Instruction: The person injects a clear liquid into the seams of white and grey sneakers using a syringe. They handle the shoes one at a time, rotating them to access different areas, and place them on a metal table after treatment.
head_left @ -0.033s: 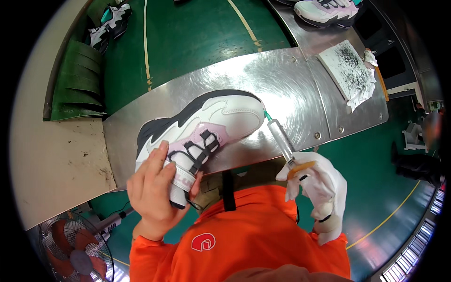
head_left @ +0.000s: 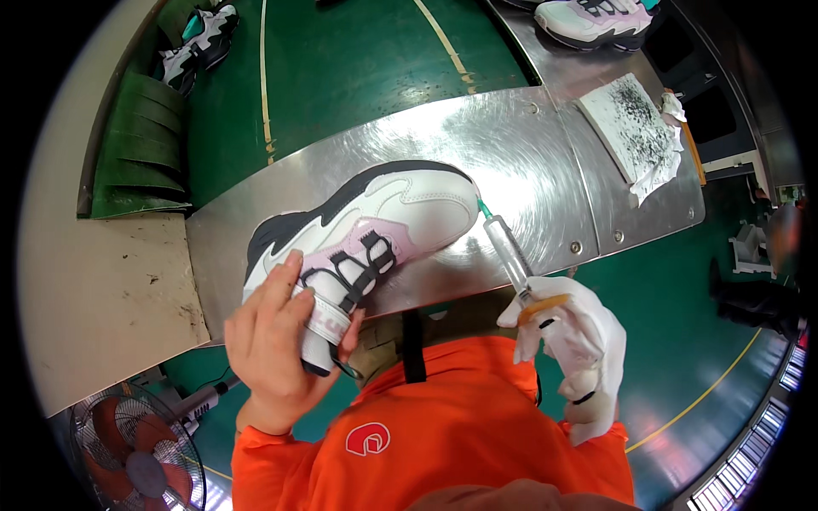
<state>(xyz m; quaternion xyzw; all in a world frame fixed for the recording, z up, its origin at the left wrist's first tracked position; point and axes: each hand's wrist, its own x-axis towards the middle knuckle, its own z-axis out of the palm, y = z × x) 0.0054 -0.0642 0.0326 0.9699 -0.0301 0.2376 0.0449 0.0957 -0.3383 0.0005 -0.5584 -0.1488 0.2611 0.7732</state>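
A white sneaker (head_left: pixel 434 209) with a black sole, pink panels and black laces lies tilted on its side over the metal worktop, toe to the right. Bare and wrapped round its collar and tongue is my left hand (head_left: pixel 277 349). My right hand (head_left: pixel 575 345), in a white glove, is closed round a clear syringe (head_left: pixel 509 251) with an amber-coloured flange or ring near the fingers. The syringe's green tip meets the edge of the toe, where sole and upper join; whether it touches or sits just off is too fine to tell.
The metal worktop (head_left: pixel 545 187) borders a green conveyor belt (head_left: pixel 349 68). A black-smudged white pad (head_left: pixel 630 128) with crumpled paper lies at the right. Other sneakers stand at the far right (head_left: pixel 592 21) and far left (head_left: pixel 209 38). A fan (head_left: pixel 145 468) is at the lower left.
My left hand and the sneaker's heel end have shifted very slightly left. My right hand with the syringe has also moved a touch left, its tip still at the toe edge.
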